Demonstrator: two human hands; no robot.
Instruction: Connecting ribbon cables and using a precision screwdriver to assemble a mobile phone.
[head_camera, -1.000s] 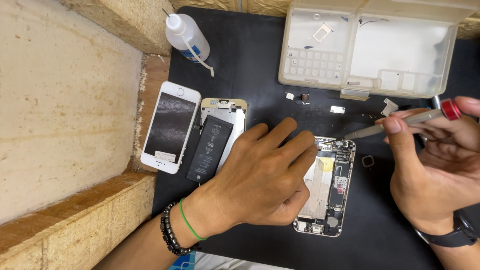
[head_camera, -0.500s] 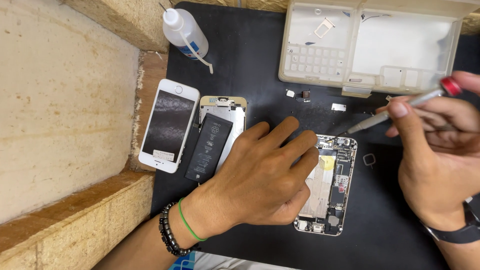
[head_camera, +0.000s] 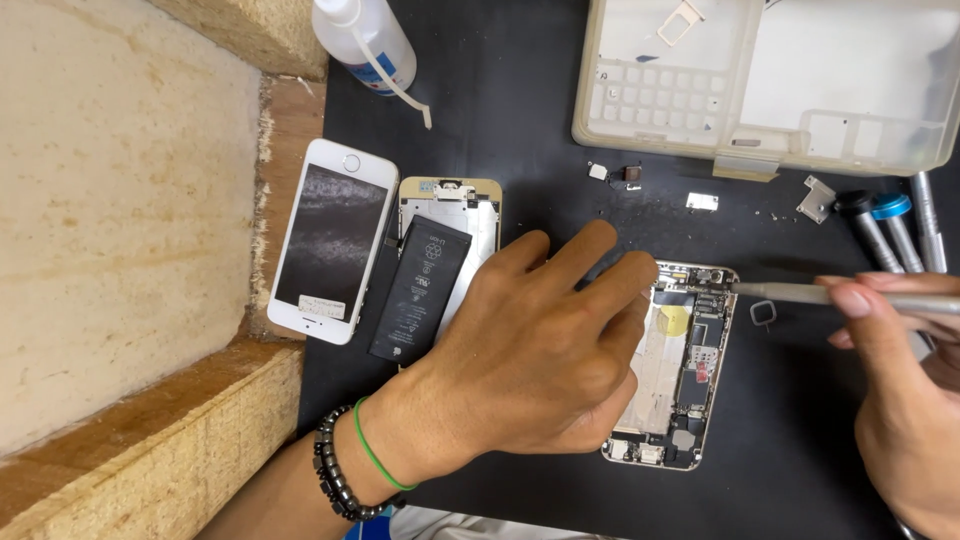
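My left hand (head_camera: 540, 350) lies flat on an opened gold phone body (head_camera: 690, 370), its fingers pressing on the left side and top of the chassis. My right hand (head_camera: 900, 390) grips a thin metal screwdriver (head_camera: 800, 293) whose tip touches the phone body's upper right corner. The phone's circuit board and inner parts are exposed. Part of the chassis is hidden under my left palm.
A white phone screen (head_camera: 330, 240) and a second open frame with a loose black battery (head_camera: 420, 290) lie to the left on the black mat (head_camera: 520, 130). Behind are a plastic parts box (head_camera: 780, 90), a squeeze bottle (head_camera: 365, 40), small brackets (head_camera: 702, 200) and spare screwdrivers (head_camera: 890, 230).
My right hand has lowered the screwdriver from above the mat so its tip now sits at the phone's top right corner. My left hand stayed on the phone.
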